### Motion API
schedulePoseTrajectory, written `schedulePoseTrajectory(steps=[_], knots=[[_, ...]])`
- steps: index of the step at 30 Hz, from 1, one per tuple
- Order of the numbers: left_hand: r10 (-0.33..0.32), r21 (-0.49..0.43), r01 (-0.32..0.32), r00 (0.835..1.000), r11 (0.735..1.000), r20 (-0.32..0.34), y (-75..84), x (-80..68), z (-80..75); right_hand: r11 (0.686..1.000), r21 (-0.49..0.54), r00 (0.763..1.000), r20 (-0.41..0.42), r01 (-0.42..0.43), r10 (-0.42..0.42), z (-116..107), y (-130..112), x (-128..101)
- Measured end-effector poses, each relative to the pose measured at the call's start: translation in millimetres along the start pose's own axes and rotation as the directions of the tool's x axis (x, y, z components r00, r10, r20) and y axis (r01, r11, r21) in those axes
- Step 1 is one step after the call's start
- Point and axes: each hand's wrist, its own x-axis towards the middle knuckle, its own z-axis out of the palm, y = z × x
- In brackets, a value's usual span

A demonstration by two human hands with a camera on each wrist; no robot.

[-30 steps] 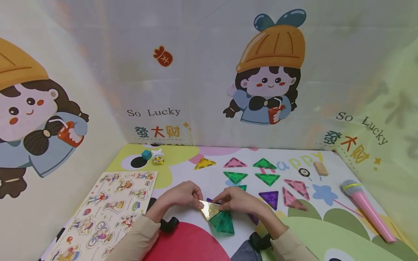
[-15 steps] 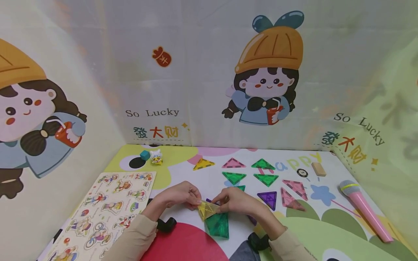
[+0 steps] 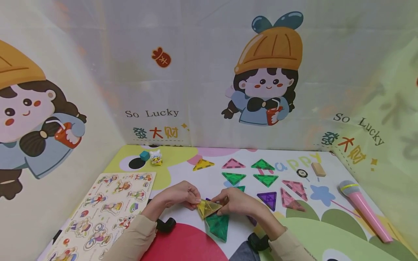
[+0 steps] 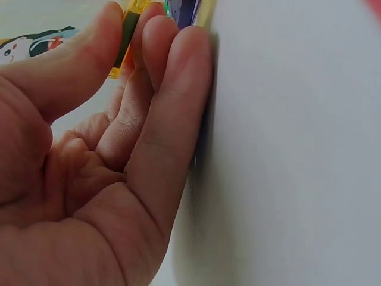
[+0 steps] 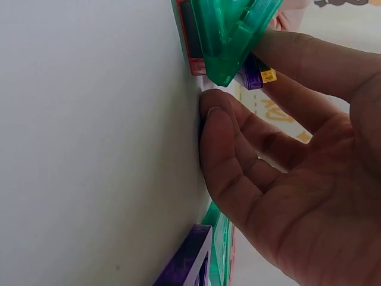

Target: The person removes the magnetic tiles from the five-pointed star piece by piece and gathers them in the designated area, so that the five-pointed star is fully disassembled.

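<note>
My left hand (image 3: 184, 194) pinches the left corner of a yellow triangular magnetic tile (image 3: 206, 208); in the left wrist view, thumb and fingers press its edge (image 4: 127, 37). At the tile's other end is my right hand (image 3: 237, 201), with thumb and forefinger on the joined pieces. Green tiles (image 3: 218, 226) slant down toward the person from the yellow one, and seen from the right wrist they form a wedge (image 5: 229, 42). A purple tile edge (image 5: 252, 74) and a red one (image 5: 189, 39) show beside that wedge. The hands hide much of the far side.
Loose triangular tiles lie beyond and right of the hands: yellow (image 3: 203, 164), pink (image 3: 233, 163), green (image 3: 263, 164) and purple (image 3: 268, 199). A sticker-like picture board (image 3: 111, 214) lies left, a pink toy microphone (image 3: 365, 210) right. A small figurine (image 3: 156, 157) and wooden block (image 3: 318, 169) stand farther back.
The yellow tile has tilted, losing its bright glare. The green tiles have swung slightly left and down toward the person. Both hands keep their hold in nearly the same place.
</note>
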Motion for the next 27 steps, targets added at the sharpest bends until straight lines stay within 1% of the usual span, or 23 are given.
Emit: schedulePoseTrajectory(steps=[3,6,8,11,13,16,19,22,24,27], knots=[[-0.009,-0.042,0.009,1.000,0.999,-0.001,-3.5,0.7,-2.7,1.000,-0.014,1.000,0.001,0.001,-0.001,0,1,0],[-0.018,-0.108,0.015,0.999,0.994,-0.026,-6.4,2.2,-6.8,0.999,-0.042,1.000,0.001,0.002,-0.002,0,2,0],[-0.020,-0.138,0.011,0.998,0.990,-0.060,-7.2,4.1,-10.2,0.998,-0.056,1.000,0.003,0.002,-0.002,-1,2,-1],[-0.026,-0.152,0.004,0.990,0.988,-0.140,-6.5,7.6,-16.6,0.998,-0.058,1.000,0.010,0.003,-0.003,-1,2,0],[-0.038,-0.147,0.007,0.978,0.989,-0.206,-4.8,11.4,-21.2,0.999,-0.053,1.000,0.015,0.001,0.000,-1,2,1],[-0.066,-0.149,0.021,0.950,0.989,-0.306,-2.5,19.8,-27.4,0.999,-0.043,1.000,0.020,0.007,-0.006,-1,1,2],[-0.101,-0.171,0.038,0.922,0.985,-0.375,-2.3,32.2,-31.2,0.999,-0.033,1.000,0.024,0.014,-0.013,-1,1,2],[-0.136,-0.193,0.057,0.895,0.980,-0.425,-2.5,45.5,-33.3,0.999,-0.033,0.999,0.030,0.021,-0.020,0,1,2],[-0.147,-0.192,0.066,0.882,0.979,-0.448,-1.8,53.1,-34.7,0.999,-0.037,0.999,0.032,0.021,-0.020,0,2,2],[-0.161,-0.167,0.091,0.867,0.982,-0.472,1.6,58.7,-36.5,0.998,-0.046,0.999,0.033,0.030,-0.029,1,1,3]])
